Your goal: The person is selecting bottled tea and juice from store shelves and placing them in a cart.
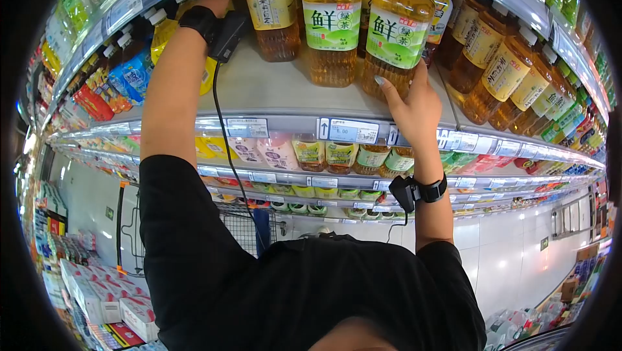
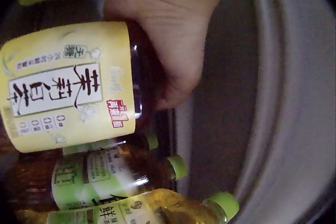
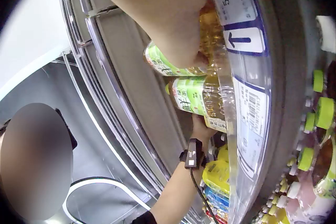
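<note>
My left hand (image 2: 176, 35) grips a tea bottle with a yellow label (image 1: 272, 11) near its top, at the left of the shelf (image 1: 259, 85). Much of that hand is cut off at the top of the head view. My right hand (image 1: 418, 108) holds a green tea bottle (image 1: 396, 27) low down, thumb on the front and fingers round the right side, partly hidden. Between the two hands stands another green tea bottle (image 1: 332, 27), upright with a light green cap. All three bottles stand near the shelf's front.
Rows of tea bottles (image 1: 502, 69) fill the shelf to the right; yellow bottles and blue packs (image 1: 131, 73) stand at the left. A price rail (image 1: 353, 130) runs along the front edge, above lower shelves of drinks. A wire cart (image 1: 240, 226) stands below, and a cable (image 1: 227, 137) hangs from the left wrist.
</note>
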`<state>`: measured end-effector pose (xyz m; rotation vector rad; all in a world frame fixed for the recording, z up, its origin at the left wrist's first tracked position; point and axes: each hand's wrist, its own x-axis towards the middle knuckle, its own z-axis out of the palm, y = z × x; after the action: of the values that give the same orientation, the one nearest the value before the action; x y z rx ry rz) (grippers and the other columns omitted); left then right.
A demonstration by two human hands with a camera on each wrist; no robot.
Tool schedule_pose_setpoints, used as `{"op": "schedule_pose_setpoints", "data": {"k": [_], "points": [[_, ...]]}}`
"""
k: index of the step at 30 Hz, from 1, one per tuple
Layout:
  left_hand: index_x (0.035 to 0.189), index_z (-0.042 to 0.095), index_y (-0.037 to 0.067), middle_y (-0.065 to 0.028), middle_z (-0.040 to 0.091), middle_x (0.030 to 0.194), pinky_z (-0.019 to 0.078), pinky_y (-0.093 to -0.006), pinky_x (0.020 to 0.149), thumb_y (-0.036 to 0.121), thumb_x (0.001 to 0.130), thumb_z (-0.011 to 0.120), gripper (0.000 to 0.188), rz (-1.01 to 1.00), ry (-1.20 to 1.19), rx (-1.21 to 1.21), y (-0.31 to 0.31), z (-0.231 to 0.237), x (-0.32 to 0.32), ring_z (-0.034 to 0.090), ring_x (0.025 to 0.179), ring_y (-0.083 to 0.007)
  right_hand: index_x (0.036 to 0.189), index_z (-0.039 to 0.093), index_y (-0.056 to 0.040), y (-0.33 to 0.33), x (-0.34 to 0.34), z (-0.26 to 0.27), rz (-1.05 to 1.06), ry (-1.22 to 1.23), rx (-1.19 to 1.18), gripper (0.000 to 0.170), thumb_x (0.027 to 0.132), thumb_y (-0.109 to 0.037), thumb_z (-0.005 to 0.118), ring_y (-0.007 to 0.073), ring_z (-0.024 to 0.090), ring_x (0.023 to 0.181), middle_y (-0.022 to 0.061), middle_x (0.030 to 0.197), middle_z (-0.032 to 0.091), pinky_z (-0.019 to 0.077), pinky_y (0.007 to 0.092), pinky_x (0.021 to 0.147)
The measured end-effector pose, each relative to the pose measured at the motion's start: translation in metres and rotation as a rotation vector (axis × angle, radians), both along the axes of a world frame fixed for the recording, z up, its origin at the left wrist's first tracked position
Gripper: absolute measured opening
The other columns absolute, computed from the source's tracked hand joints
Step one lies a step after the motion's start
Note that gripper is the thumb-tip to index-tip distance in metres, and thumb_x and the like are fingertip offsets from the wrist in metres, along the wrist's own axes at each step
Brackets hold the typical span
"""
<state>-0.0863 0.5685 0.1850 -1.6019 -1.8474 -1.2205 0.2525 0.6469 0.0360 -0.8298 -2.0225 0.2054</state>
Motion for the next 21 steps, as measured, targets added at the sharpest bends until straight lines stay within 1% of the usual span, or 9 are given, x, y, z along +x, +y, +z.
{"op": "schedule_pose_setpoints", "data": {"k": [1,4,6,7,10,13,21], "points": [[0.123,0.055,0.002,-0.0187,0.056,0.124,0.0402,-0.0375,0.097,0.051,0.078,0.065,0.067,-0.007,-0.005,-0.005,0.0,-0.001,0.001,0.051,0.116,-0.0303,0.13,0.036,0.0089,-0.001,0.0,0.0,-0.001,-0.001,-0.003,0.078,0.078,-0.039,0.068,0.0383,0.064,0.079,0.0236,0.1,0.063,0.0511,0.0424,0.063],[0.123,0.054,0.002,-0.0185,0.056,0.124,0.04,-0.0374,0.097,0.051,0.079,0.065,0.067,-0.023,-0.016,-0.008,-0.001,-0.001,-0.001,0.051,0.116,-0.0301,0.13,0.038,0.0048,-0.003,0.001,0.002,-0.025,-0.019,-0.014,0.071,0.081,-0.038,0.067,0.0375,0.064,0.079,0.0216,0.091,0.065,0.0495,0.0414,0.065],[0.124,0.054,0.002,-0.0185,0.055,0.125,0.0398,-0.0374,0.097,0.051,0.079,0.065,0.067,-0.033,-0.025,0.0,0.01,0.009,0.003,0.051,0.117,-0.0301,0.13,0.037,0.0074,-0.002,0.001,0.003,-0.021,-0.024,-0.007,0.076,0.079,-0.039,0.068,0.0376,0.064,0.079,0.0226,0.096,0.064,0.0507,0.042,0.063],[0.124,0.054,0.002,-0.0184,0.055,0.125,0.0397,-0.0374,0.097,0.051,0.079,0.065,0.067,-0.038,-0.029,0.004,-0.008,-0.001,0.003,0.051,0.117,-0.03,0.13,0.037,0.0087,-0.001,0.001,0.003,-0.02,-0.026,-0.003,0.078,0.078,-0.04,0.068,0.0376,0.065,0.079,0.0232,0.099,0.063,0.0513,0.0423,0.063],[0.124,0.054,0.002,-0.0183,0.055,0.125,0.0395,-0.0373,0.098,0.051,0.079,0.065,0.068,-0.051,-0.046,0.007,-0.001,0.001,0.001,0.05,0.117,-0.0299,0.129,0.037,0.0078,-0.001,0.0,0.002,-0.006,0.001,-0.001,0.077,0.078,-0.041,0.068,0.0376,0.065,0.079,0.023,0.099,0.063,0.0514,0.0425,0.063],[0.125,0.053,0.002,-0.0182,0.054,0.126,0.0392,-0.0372,0.098,0.051,0.079,0.065,0.068,-0.06,-0.06,0.004,-0.01,-0.004,0.006,0.05,0.118,-0.0298,0.129,0.037,0.0067,-0.001,0.001,0.002,0.012,-0.002,-0.005,0.076,0.078,-0.039,0.068,0.038,0.065,0.08,0.0231,0.099,0.063,0.0515,0.0428,0.064],[0.126,0.052,0.002,-0.0179,0.053,0.128,0.0385,-0.037,0.099,0.051,0.079,0.064,0.069,-0.051,-0.076,0.016,-0.022,0.003,0.013,0.049,0.119,-0.0294,0.13,0.036,0.0058,-0.001,0.001,0.005,0.037,0.004,-0.04,0.074,0.078,-0.037,0.068,0.0389,0.064,0.083,0.0229,0.099,0.063,0.0513,0.0424,0.068]]}}
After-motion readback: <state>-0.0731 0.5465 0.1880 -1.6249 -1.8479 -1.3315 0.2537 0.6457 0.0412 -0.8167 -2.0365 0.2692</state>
